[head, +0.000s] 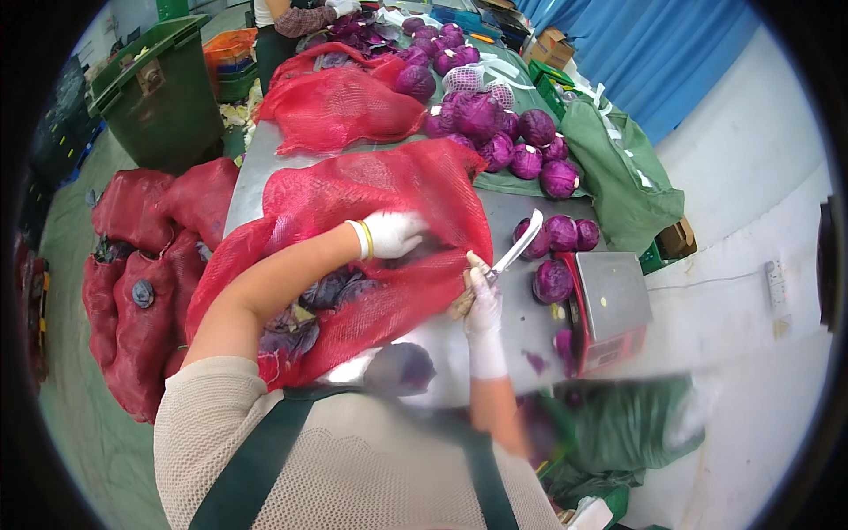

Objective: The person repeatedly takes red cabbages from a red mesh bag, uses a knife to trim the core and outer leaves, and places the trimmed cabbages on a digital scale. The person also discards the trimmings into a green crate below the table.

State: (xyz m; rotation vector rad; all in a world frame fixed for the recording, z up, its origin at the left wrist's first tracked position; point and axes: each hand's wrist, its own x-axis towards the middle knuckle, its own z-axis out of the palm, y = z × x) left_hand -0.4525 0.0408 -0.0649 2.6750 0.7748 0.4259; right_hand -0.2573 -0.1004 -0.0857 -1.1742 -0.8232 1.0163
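Observation:
My left hand (pixel 392 235), in a white glove with a yellow band at the wrist, reaches into the opening of a large red mesh sack (pixel 377 179). Its fingertips are blurred against the shadowed opening, so any grip is unclear. Dark red cabbages (pixel 338 288) with loose outer leaves show in the sack's near part. My right hand (pixel 485 311), also gloved, holds a knife (pixel 520 244) by its handle, the curved blade pointing up and away to the right. This hand is beside the sack's right edge. A dark purple cabbage leaf (pixel 401 369) lies on the metal table (pixel 457 358) close to my body.
Trimmed red cabbages (pixel 477 116) are heaped at the back right. A weighing scale (pixel 609 298) stands right, beside several cabbages (pixel 553 281). Another red sack (pixel 344 103) lies farther back. Full sacks (pixel 146 291) and a green bin (pixel 159 93) stand left. A co-worker's gloved hand (pixel 344 6) is at the far end.

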